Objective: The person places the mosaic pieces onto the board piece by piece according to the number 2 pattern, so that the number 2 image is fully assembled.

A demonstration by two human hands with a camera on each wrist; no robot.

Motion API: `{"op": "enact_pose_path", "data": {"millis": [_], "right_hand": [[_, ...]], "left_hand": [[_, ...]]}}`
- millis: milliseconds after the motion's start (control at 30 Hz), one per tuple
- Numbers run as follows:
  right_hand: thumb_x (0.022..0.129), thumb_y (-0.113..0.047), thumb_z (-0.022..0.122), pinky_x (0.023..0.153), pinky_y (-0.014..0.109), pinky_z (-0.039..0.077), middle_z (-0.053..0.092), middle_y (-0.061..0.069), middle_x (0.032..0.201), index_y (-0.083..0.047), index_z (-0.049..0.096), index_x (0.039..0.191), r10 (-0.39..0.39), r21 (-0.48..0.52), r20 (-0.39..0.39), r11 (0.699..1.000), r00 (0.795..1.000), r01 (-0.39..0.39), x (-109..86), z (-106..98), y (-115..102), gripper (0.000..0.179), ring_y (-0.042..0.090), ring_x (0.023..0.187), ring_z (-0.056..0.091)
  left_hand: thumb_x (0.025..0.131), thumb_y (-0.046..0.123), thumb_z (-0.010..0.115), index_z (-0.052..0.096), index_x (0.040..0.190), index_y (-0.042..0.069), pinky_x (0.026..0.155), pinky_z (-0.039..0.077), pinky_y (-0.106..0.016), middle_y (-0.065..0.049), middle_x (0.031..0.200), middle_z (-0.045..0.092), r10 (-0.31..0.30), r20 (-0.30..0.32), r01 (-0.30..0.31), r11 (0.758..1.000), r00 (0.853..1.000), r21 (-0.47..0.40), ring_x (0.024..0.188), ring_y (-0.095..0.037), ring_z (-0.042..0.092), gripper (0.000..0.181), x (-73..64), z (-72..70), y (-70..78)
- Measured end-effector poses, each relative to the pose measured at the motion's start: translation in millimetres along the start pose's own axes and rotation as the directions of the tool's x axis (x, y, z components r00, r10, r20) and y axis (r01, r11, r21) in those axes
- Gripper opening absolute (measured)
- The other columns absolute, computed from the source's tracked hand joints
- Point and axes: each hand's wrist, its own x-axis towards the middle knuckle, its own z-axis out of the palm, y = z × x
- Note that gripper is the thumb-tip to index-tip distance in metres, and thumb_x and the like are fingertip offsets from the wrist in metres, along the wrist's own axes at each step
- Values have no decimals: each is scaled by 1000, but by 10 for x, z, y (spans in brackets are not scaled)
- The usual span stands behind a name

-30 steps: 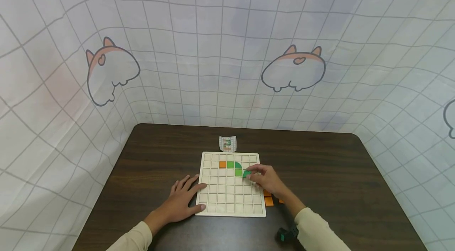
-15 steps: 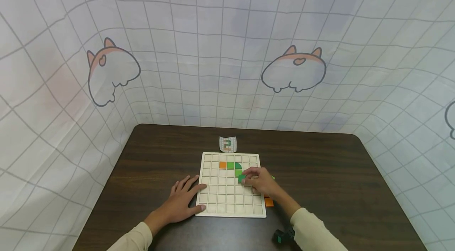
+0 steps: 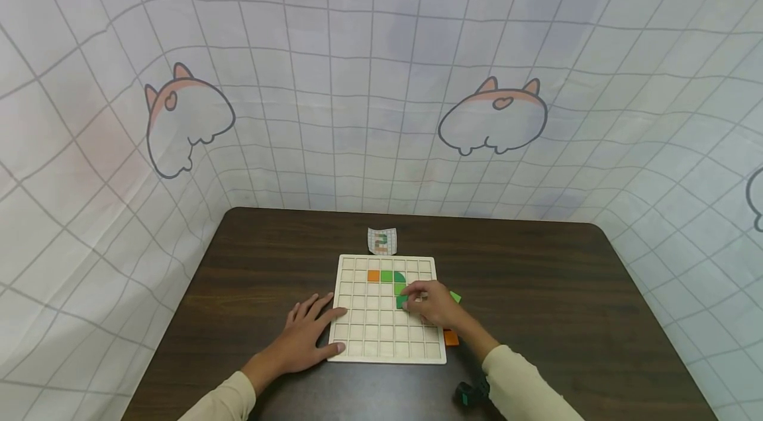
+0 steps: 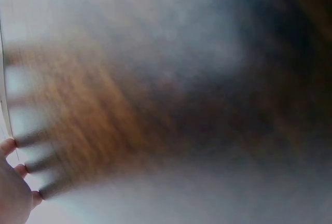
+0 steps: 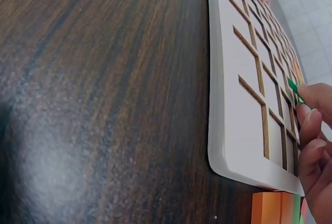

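Observation:
A cream grid board point(image 3: 371, 333) lies on the table. My right hand point(image 3: 434, 305) pinches a dark green tile point(image 3: 401, 302) over a cell just below a light green tile point(image 3: 398, 288). In the right wrist view, the green tile point(image 5: 294, 86) shows at the fingertips, slightly tilted. A row above holds an orange tile point(image 3: 373, 276), a light green square point(image 3: 386, 276) and a dark green rounded tile point(image 3: 399, 277). My left hand point(image 3: 304, 338) lies spread at the board's left edge, thumb and forefinger resting on it. The left wrist view is mostly blurred tabletop.
A small pattern card point(image 3: 382, 241) lies behind the board. Orange tiles point(image 3: 451, 338) and a light green tile point(image 3: 456, 297) sit along the board's right side, partly hidden by the right arm. A black device point(image 3: 467, 394) is near the right sleeve.
My right hand has moved left and slightly down with the dark green tile, from the board's right part to the cell below the light green tile. The left hand stays still.

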Motion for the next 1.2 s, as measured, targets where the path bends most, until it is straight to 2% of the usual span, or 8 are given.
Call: {"op": "enact_pose_path", "data": {"millis": [200, 267, 467, 600, 1000, 1200], "right_hand": [[92, -15, 72, 76, 28, 44, 69, -1, 95, -13, 76, 104, -48, -105, -41, 993, 998, 43, 3, 8, -38, 13, 15, 89, 56], [91, -15, 73, 77, 29, 44, 69, -1, 96, -14, 76, 103, -43, -114, -43, 993, 998, 38, 4, 11, -53, 12, 17, 91, 56], [90, -16, 75, 67, 25, 41, 64, -4, 82, -14, 76, 100, -18, -126, -49, 992, 999, 11, 15, 34, -62, 11, 13, 78, 54], [89, -18, 76, 62, 23, 39, 63, -6, 80, -15, 77, 101, -24, -142, -59, 990, 998, 15, 16, 54, -50, 12, 11, 71, 51], [86, -15, 79, 61, 23, 38, 61, -4, 76, -11, 77, 98, -9, -109, -90, 994, 996, -1, 28, 82, -84, 13, 12, 69, 50], [89, -16, 77, 64, 24, 40, 61, -4, 78, -11, 77, 98, -12, -119, -81, 993, 997, 2, 14, 65, -110, 11, 13, 72, 52]], "left_hand": [[93, 65, 57, 44, 151, 35, 112, 15, -74, -8, 166, 24, 1, -2, -1, 1000, 1000, 7, 152, -43, 18, 67, 10, 0, -7], [93, 65, 57, 44, 151, 35, 112, 14, -73, -8, 166, 24, -1, 1, 1, 1000, 1000, 5, 152, -43, 18, 67, 8, -4, -5], [93, 65, 57, 45, 151, 34, 112, 15, -74, -9, 166, 24, 2, -2, -2, 1000, 1000, -3, 152, -44, 18, 67, 0, -11, 1], [93, 67, 56, 44, 151, 35, 111, 15, -75, -8, 166, 23, 1, -2, -1, 1000, 1000, 7, 152, -44, 18, 67, -2, -1, -4], [93, 67, 56, 44, 151, 35, 110, 16, -75, -8, 166, 23, 1, -3, -1, 1000, 1000, 4, 151, -44, 19, 68, 2, -3, -5], [93, 66, 57, 45, 151, 34, 110, 16, -75, -9, 166, 24, 1, -4, -1, 1000, 1000, 3, 151, -44, 19, 67, -5, -10, 11]]}}
